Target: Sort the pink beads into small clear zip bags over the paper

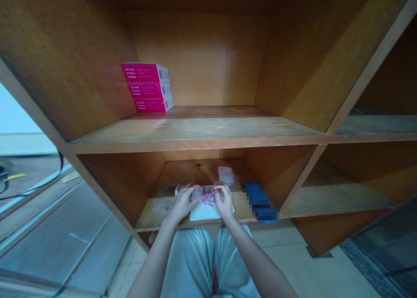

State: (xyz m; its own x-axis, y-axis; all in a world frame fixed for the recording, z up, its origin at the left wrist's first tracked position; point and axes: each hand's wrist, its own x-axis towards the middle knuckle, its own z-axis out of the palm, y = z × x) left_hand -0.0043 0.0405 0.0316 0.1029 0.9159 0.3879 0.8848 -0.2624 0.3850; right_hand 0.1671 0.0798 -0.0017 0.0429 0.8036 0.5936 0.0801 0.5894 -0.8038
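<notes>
A white sheet (202, 213) lies on the lower shelf, with a loose heap of small pink beads or pellets (207, 197) on it. My left hand (185, 198) is closed around a small see-through plastic bag (196, 193) at the left side of the heap. Over the right side of the sheet, my right hand (223, 199) has its thumb and fingers bent together at the beads. What sits between those fingertips is too small to make out. Behind my right hand lies another clear plastic bag (226, 175), flat on the shelf.
A blurred dark blue object (260, 201) lies right of the sheet. Three pink boxes (148, 90) are stacked on the upper shelf (208, 128), at its left. Wooden side walls and the upper shelf's front edge enclose the lower compartment. My knees are just below it.
</notes>
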